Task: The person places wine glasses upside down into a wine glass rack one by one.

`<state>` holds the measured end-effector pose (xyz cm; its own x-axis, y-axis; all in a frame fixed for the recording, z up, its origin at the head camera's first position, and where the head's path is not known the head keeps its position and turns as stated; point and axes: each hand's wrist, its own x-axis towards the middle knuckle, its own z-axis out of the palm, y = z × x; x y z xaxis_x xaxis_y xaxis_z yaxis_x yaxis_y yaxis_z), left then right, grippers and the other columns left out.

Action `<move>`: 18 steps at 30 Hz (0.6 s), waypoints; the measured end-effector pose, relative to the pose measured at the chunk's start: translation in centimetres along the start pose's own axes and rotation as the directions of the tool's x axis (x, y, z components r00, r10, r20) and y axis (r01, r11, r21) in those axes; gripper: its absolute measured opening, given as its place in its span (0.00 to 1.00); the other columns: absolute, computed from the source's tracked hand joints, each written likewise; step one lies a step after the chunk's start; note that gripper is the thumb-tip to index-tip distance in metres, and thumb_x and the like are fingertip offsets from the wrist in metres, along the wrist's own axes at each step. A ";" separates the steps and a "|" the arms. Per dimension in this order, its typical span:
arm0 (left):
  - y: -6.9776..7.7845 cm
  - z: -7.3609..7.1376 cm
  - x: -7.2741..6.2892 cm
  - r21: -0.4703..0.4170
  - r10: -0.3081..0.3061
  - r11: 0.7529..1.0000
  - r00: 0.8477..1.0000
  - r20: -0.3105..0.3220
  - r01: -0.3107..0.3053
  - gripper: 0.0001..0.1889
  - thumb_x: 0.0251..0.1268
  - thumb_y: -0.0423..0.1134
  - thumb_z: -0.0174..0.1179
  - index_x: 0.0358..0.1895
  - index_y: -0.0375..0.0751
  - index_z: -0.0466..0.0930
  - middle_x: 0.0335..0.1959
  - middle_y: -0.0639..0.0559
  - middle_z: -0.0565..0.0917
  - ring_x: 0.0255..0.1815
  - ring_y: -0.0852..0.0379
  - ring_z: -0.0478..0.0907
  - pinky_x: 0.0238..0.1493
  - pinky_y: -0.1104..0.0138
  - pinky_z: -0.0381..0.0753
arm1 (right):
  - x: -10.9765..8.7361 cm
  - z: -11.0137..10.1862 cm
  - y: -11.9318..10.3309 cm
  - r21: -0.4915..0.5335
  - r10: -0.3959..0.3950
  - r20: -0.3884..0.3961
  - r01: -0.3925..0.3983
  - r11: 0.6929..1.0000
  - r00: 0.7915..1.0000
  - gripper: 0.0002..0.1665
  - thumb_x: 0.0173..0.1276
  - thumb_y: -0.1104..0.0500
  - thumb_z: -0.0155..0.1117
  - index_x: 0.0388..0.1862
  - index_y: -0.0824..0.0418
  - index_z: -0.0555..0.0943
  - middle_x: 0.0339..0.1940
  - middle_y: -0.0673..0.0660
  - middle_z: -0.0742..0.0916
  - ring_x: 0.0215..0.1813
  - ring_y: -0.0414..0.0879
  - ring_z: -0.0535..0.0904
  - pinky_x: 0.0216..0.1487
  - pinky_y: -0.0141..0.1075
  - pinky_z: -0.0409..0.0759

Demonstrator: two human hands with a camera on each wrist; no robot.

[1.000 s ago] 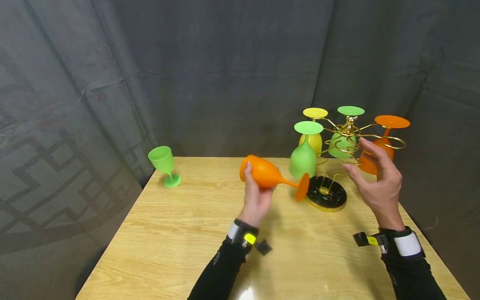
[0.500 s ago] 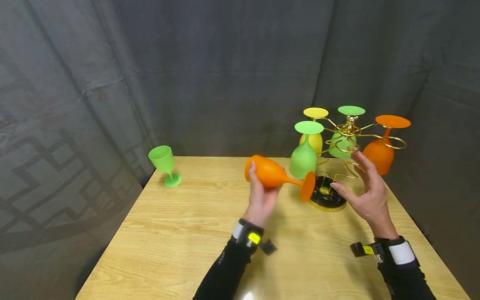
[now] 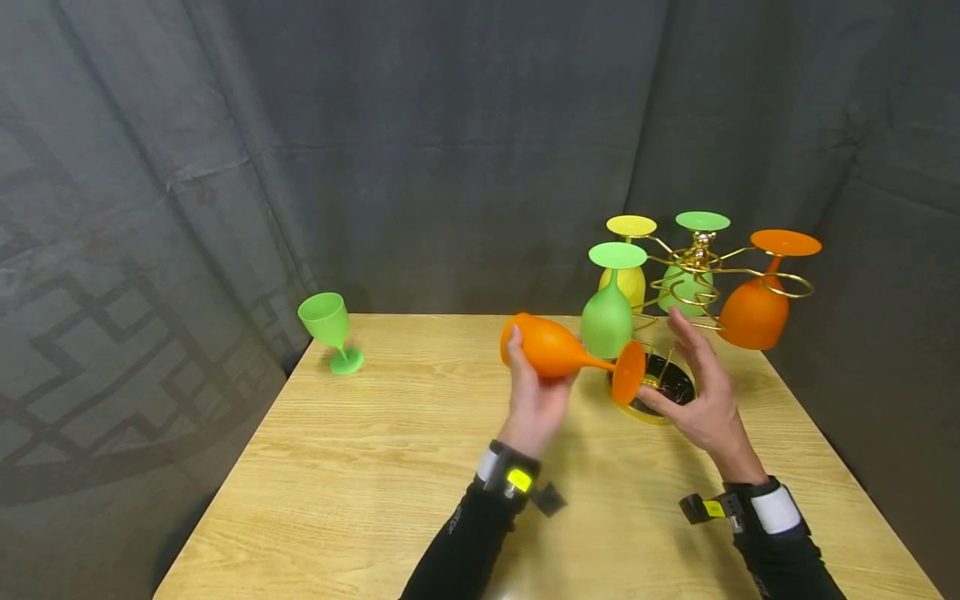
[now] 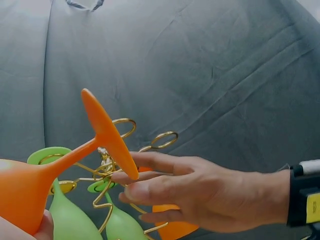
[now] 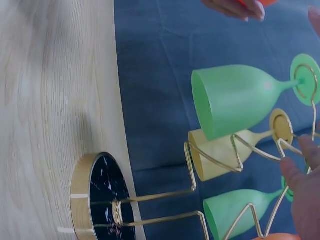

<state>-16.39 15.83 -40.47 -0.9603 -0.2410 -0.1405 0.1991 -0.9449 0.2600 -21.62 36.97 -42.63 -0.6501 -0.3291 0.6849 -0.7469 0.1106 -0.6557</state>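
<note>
An orange goblet (image 3: pixel 551 348) lies sideways in my left hand (image 3: pixel 536 400), its bowl gripped by fingers and thumb, its foot pointing right. Close to that foot is my right hand (image 3: pixel 708 404), thumb and fingers spread apart; whether the thumb touches the foot I cannot tell. Behind the hands stands a gold wire glass rack (image 3: pixel 697 267) on a round black base (image 3: pixel 675 385). Upside down from it hang a green goblet (image 3: pixel 607 321) at the front left, a yellow goblet (image 5: pixel 215 155), another green goblet (image 5: pixel 240 210) and an orange goblet (image 3: pixel 753 315) at the right.
One more green goblet (image 3: pixel 325 321) stands upright near the far left corner of the wooden table (image 3: pixel 360 467). Grey curtain (image 3: pixel 450 167) hangs right behind the table's back edge. Empty wire loops (image 3: pixel 795 287) of the rack stick out toward the front right.
My left hand has carried the orange goblet a little to the right. The right hand has come left and down from the rack's right side to the goblet's foot.
</note>
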 end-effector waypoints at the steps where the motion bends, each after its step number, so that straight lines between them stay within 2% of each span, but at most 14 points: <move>1: -0.1 0.1 0.0 -0.003 -0.002 1.000 1.000 -0.002 0.002 0.38 0.70 0.62 0.62 0.75 0.50 0.61 0.70 0.39 0.67 0.69 0.40 0.71 0.77 0.50 0.70 | 0.0 0.2 0.0 0.020 -0.012 0.004 0.012 1.000 1.000 0.70 0.39 0.84 0.78 0.83 0.63 0.59 0.83 0.63 0.66 0.82 0.39 0.62 0.78 0.24 0.62; 5: -0.6 0.4 -0.1 -0.014 -0.018 1.000 1.000 -0.013 0.018 0.39 0.69 0.64 0.61 0.75 0.48 0.60 0.70 0.37 0.67 0.75 0.37 0.66 0.77 0.51 0.71 | 0.2 0.9 -0.2 0.150 -0.013 0.018 0.010 0.989 1.000 0.64 0.45 0.87 0.71 0.82 0.66 0.58 0.83 0.64 0.65 0.82 0.43 0.63 0.79 0.26 0.62; 10: -1.4 0.7 -0.2 -0.018 -0.022 1.000 0.999 -0.028 0.021 0.40 0.69 0.64 0.61 0.75 0.46 0.60 0.70 0.36 0.67 0.76 0.35 0.65 0.76 0.52 0.72 | 0.3 1.7 -0.7 0.320 0.017 0.034 -0.027 0.947 0.999 0.57 0.53 0.88 0.65 0.82 0.68 0.58 0.82 0.64 0.67 0.81 0.42 0.65 0.79 0.25 0.61; 15: -1.9 0.8 -0.3 -0.029 -0.014 0.999 0.999 -0.036 0.013 0.40 0.69 0.63 0.61 0.75 0.45 0.59 0.72 0.35 0.66 0.73 0.36 0.68 0.75 0.52 0.73 | 0.4 2.6 -1.0 0.372 0.014 0.045 -0.030 0.928 0.999 0.54 0.52 0.85 0.72 0.79 0.71 0.63 0.79 0.65 0.72 0.79 0.44 0.69 0.78 0.26 0.64; 18: -2.2 0.9 -0.4 -0.028 -0.019 0.999 0.998 -0.056 0.017 0.40 0.69 0.63 0.61 0.75 0.45 0.58 0.71 0.35 0.67 0.71 0.36 0.70 0.73 0.52 0.76 | 0.4 3.1 -1.0 0.367 0.024 0.039 -0.037 0.929 0.999 0.50 0.52 0.83 0.73 0.76 0.72 0.68 0.76 0.63 0.76 0.77 0.44 0.72 0.76 0.28 0.68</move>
<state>-16.57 18.20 -40.15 -0.9514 -0.2352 -0.1988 0.1877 -0.9547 0.2310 -20.66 33.83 -42.70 -0.6620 -0.3631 0.6557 -0.6186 -0.2293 -0.7515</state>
